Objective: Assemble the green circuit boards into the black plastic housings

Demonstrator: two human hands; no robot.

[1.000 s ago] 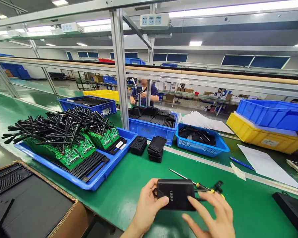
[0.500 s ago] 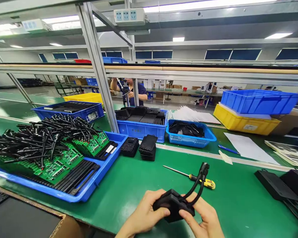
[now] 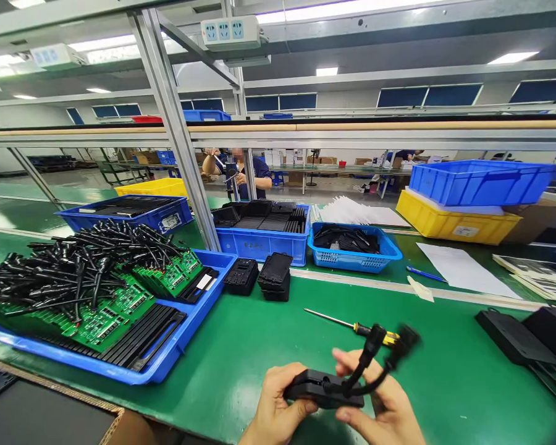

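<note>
A black plastic case [image 3: 322,389] with two short black cables is held above the green bench, near its front edge. My left hand [image 3: 278,405] grips the left end, thumb below and fingers behind. At the right end, my right hand [image 3: 382,402] has its thumb against the lower edge, with fingers behind the cables, the index finger raised. The cable ends stick up to the right, blurred, in front of a yellow-and-black screwdriver [image 3: 333,318] lying on the bench. Two stacks of black cases [image 3: 275,278] stand farther back.
At left, a blue tray [image 3: 167,364] holds green circuit boards with black cables. Behind are blue bins [image 3: 259,244] of black parts and a blue basket [image 3: 352,262]. Black adapters [image 3: 514,337] lie at right. A person [image 3: 259,173] works beyond the metal post [image 3: 178,123].
The black case has been tilted so its edge with the cables shows more. The cable ends have swung right and apart. My right index finger has lifted.
</note>
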